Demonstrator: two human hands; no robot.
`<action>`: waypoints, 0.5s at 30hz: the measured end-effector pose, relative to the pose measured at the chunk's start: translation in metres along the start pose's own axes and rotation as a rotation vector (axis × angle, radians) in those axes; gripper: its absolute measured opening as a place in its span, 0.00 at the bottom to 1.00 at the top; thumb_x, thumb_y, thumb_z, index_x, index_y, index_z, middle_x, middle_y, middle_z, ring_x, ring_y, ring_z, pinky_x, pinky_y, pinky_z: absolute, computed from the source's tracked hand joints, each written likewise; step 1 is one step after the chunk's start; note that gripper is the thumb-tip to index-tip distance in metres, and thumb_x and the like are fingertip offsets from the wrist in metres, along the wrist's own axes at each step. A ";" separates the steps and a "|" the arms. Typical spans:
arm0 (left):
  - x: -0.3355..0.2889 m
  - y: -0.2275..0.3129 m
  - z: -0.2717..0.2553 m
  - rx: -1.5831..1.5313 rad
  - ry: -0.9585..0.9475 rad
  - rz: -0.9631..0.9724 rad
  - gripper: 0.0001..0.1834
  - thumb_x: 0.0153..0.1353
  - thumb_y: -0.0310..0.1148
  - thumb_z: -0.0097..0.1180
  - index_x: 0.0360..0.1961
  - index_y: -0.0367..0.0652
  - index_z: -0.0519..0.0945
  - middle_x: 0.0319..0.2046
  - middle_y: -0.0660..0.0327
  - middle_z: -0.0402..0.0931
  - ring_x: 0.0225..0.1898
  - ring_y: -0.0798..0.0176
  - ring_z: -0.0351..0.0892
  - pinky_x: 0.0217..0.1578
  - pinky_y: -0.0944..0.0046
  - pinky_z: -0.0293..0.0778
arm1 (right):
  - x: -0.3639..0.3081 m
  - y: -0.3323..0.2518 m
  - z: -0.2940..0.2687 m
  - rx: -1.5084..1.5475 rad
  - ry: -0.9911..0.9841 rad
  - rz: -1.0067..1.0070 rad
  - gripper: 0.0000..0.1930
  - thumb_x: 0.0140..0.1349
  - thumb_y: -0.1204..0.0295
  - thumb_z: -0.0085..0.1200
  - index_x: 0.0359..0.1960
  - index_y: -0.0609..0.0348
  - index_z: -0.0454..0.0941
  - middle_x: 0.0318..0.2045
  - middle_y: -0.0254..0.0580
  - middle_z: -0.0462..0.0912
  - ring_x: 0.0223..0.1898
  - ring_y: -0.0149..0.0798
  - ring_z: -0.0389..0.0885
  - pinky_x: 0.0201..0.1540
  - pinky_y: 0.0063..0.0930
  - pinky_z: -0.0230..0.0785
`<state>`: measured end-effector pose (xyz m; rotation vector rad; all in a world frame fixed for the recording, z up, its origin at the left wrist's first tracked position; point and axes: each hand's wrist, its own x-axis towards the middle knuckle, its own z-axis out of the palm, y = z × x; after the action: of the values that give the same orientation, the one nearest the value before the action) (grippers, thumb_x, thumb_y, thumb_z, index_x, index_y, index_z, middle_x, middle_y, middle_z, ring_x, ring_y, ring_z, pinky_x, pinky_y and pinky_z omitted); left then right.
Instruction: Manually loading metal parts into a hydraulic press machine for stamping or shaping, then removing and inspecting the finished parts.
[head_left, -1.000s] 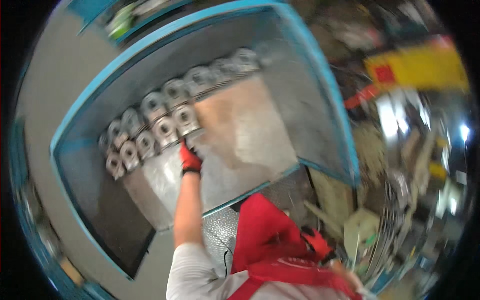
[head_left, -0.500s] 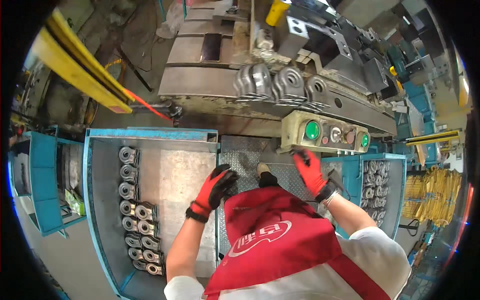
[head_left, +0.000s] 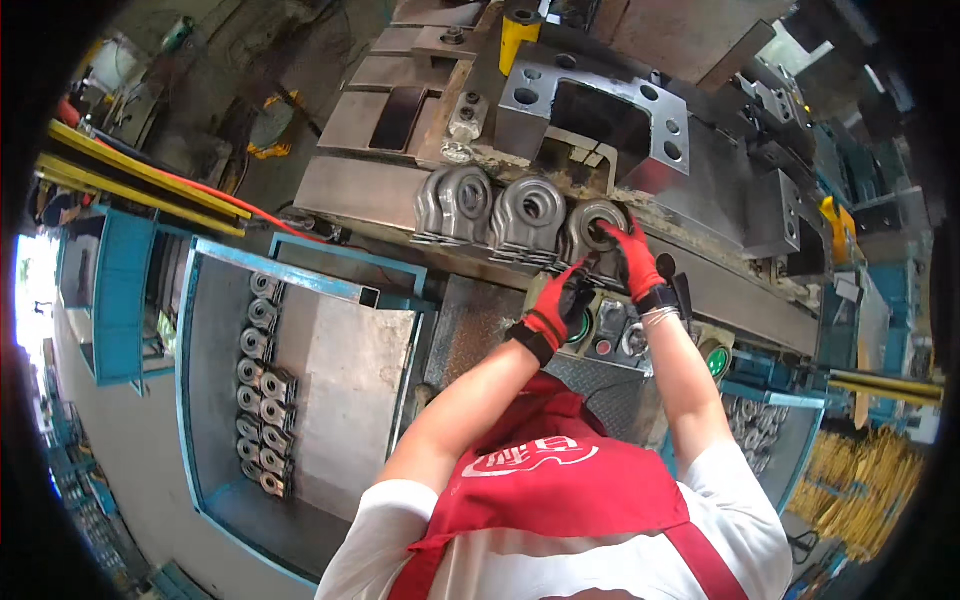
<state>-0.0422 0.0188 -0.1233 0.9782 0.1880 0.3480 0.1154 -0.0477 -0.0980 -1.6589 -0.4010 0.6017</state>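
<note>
Stamped metal brackets with round holes stand in stacks along the press table's front edge. My right hand (head_left: 634,262), in a red and black glove, closes around the right side of the rightmost bracket stack (head_left: 592,222), fingers near its hole. Gloved alike, my left hand (head_left: 563,303) grips the lower front end of that same stack, its fingertips partly hidden. To the left are a middle bracket stack (head_left: 528,212) and a left bracket stack (head_left: 463,200), both untouched. Below my hands, a control box with green buttons (head_left: 718,361) is partly covered by my arms.
A steel die block (head_left: 600,100) sits behind the stacks on the press. At left, a blue-framed bin (head_left: 190,400) holds rows of brackets beside a bare metal sheet (head_left: 345,390). Another blue bin (head_left: 790,400) with brackets stands at right, near yellow strips (head_left: 865,490).
Both hands have moved up and forward from beside the apron and the control box to the rightmost bracket stack and taken hold of it. The view has shifted toward the press.
</note>
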 end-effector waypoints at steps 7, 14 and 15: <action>0.005 0.013 0.002 0.712 0.120 0.052 0.21 0.57 0.24 0.46 0.54 0.42 0.70 0.31 0.67 0.73 0.27 0.74 0.70 0.28 0.73 0.68 | 0.006 0.008 -0.015 0.294 0.003 0.278 0.34 0.46 0.72 0.61 0.56 0.64 0.61 0.42 0.45 0.76 0.43 0.36 0.74 0.47 0.26 0.66; 0.009 0.043 0.013 -0.077 0.377 -0.446 0.23 0.53 0.26 0.56 0.51 0.35 0.67 0.41 0.61 0.72 0.38 0.69 0.73 0.39 0.71 0.70 | -0.009 -0.001 -0.048 -0.494 -0.416 -0.374 0.18 0.53 0.75 0.53 0.46 0.66 0.71 0.43 0.42 0.75 0.45 0.33 0.72 0.48 0.23 0.65; 0.008 0.046 0.019 -0.077 0.379 -0.446 0.23 0.53 0.26 0.56 0.51 0.35 0.67 0.41 0.61 0.72 0.38 0.69 0.73 0.39 0.71 0.70 | -0.015 -0.001 -0.044 -0.350 -0.331 -0.480 0.13 0.54 0.76 0.49 0.42 0.65 0.74 0.41 0.43 0.76 0.44 0.34 0.73 0.48 0.25 0.65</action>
<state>-0.0387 0.0305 -0.0741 0.7604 0.7201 0.1252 0.1300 -0.0916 -0.0901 -1.7039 -1.1626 0.4566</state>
